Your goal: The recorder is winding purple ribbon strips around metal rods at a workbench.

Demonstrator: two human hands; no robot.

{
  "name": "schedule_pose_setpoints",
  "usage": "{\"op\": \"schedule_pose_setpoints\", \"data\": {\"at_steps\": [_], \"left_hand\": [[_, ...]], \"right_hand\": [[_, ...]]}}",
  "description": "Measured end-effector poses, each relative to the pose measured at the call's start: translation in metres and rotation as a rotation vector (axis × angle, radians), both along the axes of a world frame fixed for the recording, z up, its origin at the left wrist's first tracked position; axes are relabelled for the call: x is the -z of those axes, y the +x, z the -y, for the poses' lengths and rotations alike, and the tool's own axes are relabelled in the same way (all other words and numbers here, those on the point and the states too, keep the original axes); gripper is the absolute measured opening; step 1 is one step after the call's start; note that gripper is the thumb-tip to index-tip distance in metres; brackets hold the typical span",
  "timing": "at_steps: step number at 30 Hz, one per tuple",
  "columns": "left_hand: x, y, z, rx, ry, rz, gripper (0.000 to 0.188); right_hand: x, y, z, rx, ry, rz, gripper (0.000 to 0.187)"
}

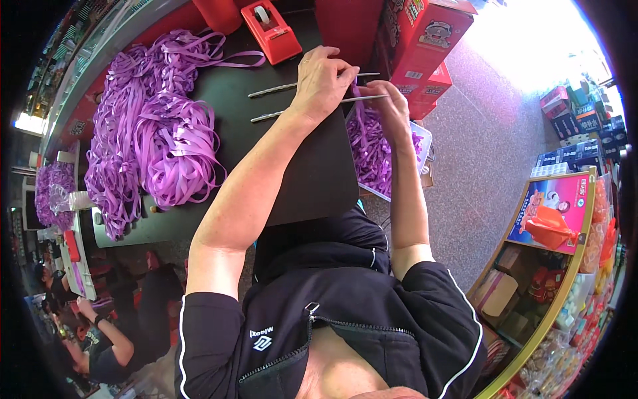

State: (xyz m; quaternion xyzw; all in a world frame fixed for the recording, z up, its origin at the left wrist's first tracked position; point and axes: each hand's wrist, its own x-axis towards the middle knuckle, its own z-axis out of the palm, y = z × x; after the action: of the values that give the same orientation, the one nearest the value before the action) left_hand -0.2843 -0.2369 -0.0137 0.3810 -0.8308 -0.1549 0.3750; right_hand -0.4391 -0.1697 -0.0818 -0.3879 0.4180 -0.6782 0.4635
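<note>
Purple ribbon everywhere here, but the bit that matters is the strand (359,106) pinched up by the two metal rods at the far edge of the black bench (312,173). Left hand (319,83) has its fingers closed around the upper rod (292,86), right hand (392,106) has thumb and fingers closed on the lower rod (319,106) with the ribbon hanging off it toward the clear tray (425,143) of purple pieces below. If I were doing this I'd keep both rods about level and close together, hold the ribbon snug against the metal so it doesn't slip or twist, and let the slack drop straight into the tray rather than across the bench. Pose-wise: both forearms reach forward from the body, left arm running diagonally across the bench with the wrist bent down over the rods, right arm straighter along the bench's edge, elbow tucked in. The hands are almost touching. Big ribbon pile (149,126) sits well off to the left, red tape dispenser (271,30) beyond it, neither in the way.
</note>
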Motion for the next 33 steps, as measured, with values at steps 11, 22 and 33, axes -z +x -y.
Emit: {"op": "schedule_pose_setpoints", "data": {"at_steps": [11, 22, 33], "left_hand": [[0.002, 0.001, 0.002, -0.002, 0.005, 0.027, 0.019], [0.001, 0.001, 0.000, -0.011, 0.021, 0.047, 0.019], [0.000, 0.003, 0.001, 0.008, 0.027, 0.072, 0.023]], "right_hand": [[-0.016, -0.004, 0.021, -0.075, 0.075, -0.516, 0.027], [0.037, -0.003, 0.032, -0.075, 0.055, -0.347, 0.024], [0.166, -0.007, 0.025, 0.049, 0.226, -0.490, 0.024]]}}
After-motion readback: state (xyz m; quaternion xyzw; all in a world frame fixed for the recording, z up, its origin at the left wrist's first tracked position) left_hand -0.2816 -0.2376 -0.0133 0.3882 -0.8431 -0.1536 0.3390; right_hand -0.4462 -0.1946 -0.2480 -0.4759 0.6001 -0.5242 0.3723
